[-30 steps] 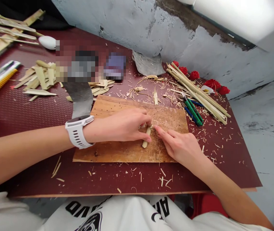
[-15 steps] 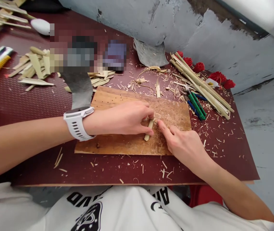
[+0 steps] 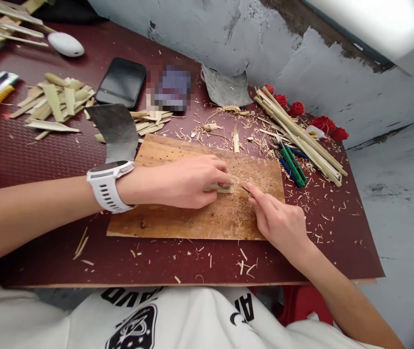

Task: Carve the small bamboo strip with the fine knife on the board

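Observation:
My left hand (image 3: 188, 182), with a white watch (image 3: 110, 186) at its wrist, is closed over a short pale plant-stalk strip (image 3: 226, 189). The strip lies low over the worn wooden board (image 3: 178, 225), its right end sticking out past my fingertips. Just to the right, my right hand (image 3: 283, 220) grips a small knife (image 3: 245, 188). Only its thin dark tip shows, pointing left toward the strip with a small gap between them; the handle is hidden in my palm.
Green-handled pliers (image 3: 294, 166) and long stalks (image 3: 301, 138) lie to the right, by red flowers (image 3: 323, 125). Shavings cover the dark red table (image 3: 338, 242). Cut strips (image 3: 54, 104), a phone (image 3: 121, 82), a grey sheet (image 3: 121, 131) and a white spoon-shaped thing (image 3: 66, 44) stand further back.
My left hand has turned the strip from slanting toward me to lying nearly sideways. My right hand has drawn slightly back to the right, and the knife tip has come away from the strip.

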